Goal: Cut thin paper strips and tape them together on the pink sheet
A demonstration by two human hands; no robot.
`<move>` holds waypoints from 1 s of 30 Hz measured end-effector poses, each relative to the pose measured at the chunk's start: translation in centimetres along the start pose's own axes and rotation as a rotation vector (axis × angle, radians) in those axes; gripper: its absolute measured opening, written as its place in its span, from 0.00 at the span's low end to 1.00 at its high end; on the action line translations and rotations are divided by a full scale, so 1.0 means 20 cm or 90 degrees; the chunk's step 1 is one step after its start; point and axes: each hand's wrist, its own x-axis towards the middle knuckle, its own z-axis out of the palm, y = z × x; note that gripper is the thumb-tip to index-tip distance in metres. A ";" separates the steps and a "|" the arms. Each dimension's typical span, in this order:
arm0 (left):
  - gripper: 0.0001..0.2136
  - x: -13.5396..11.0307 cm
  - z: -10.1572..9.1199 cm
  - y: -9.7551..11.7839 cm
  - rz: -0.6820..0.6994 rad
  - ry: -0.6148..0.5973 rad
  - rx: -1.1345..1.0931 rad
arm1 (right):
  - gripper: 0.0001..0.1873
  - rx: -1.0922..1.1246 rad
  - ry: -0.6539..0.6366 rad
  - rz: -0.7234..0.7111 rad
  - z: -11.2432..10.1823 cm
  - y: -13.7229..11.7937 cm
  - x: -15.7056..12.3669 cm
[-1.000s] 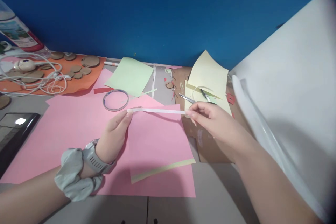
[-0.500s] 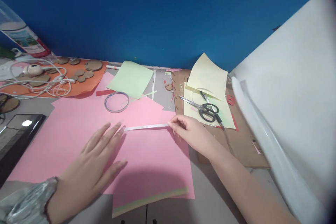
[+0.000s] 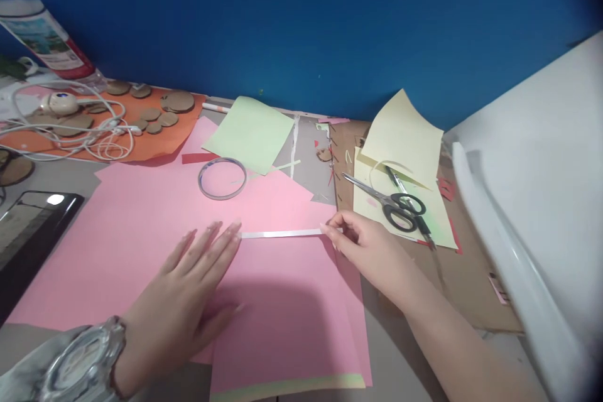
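Observation:
A narrow white paper strip lies across the pink paper, stretched between both hands. My left hand rests flat with fingers extended, its fingertips at the strip's left end. At the other end, my right hand pinches the strip between thumb and fingers. The pinched tip is partly hidden. Behind the strip lies a thin ring, which looks like a nearly used-up tape roll. Black-handled scissors lie beyond my right hand, across a pen on pale yellow paper.
A phone-like black device lies at left. Tangled white cables and cardboard discs cover orange paper, near a bottle. Green paper sits before the blue wall. Cardboard lies at right.
The view has shifted slightly, so most things appear farther right. Both hands keep their places at the strip's ends, and the strip still looks straight between them.

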 end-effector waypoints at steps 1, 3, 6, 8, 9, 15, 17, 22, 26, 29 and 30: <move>0.37 0.01 0.00 0.00 0.016 -0.014 -0.007 | 0.18 -0.016 0.004 -0.001 0.00 -0.01 0.00; 0.37 0.02 -0.01 -0.01 0.028 -0.032 -0.019 | 0.16 -0.046 0.005 0.003 -0.01 -0.02 -0.01; 0.38 0.02 0.00 -0.02 0.026 -0.041 -0.029 | 0.14 -0.085 0.003 0.012 -0.01 -0.04 -0.02; 0.39 0.02 0.00 -0.02 0.026 -0.042 -0.033 | 0.14 -0.109 0.010 0.010 0.00 -0.04 -0.01; 0.39 0.02 0.01 -0.02 0.026 -0.042 -0.035 | 0.14 -0.122 0.016 0.009 0.01 -0.04 -0.01; 0.39 0.01 0.03 -0.03 0.049 -0.039 -0.043 | 0.13 -0.185 0.023 0.016 0.04 -0.04 0.00; 0.40 0.00 0.04 -0.03 0.052 -0.036 -0.045 | 0.13 -0.196 0.021 0.015 0.04 -0.03 -0.01; 0.39 0.00 0.04 -0.03 0.049 -0.034 -0.057 | 0.12 -0.214 0.012 0.017 0.04 0.00 -0.02; 0.39 0.02 0.03 -0.03 0.031 -0.025 -0.078 | 0.13 -0.209 0.014 -0.003 0.04 0.02 -0.02; 0.39 0.02 0.02 -0.03 0.037 -0.035 -0.078 | 0.13 -0.211 0.034 -0.013 0.04 0.02 -0.01; 0.38 0.02 0.02 -0.03 0.042 -0.037 -0.077 | 0.13 -0.213 0.040 -0.016 0.05 0.02 -0.01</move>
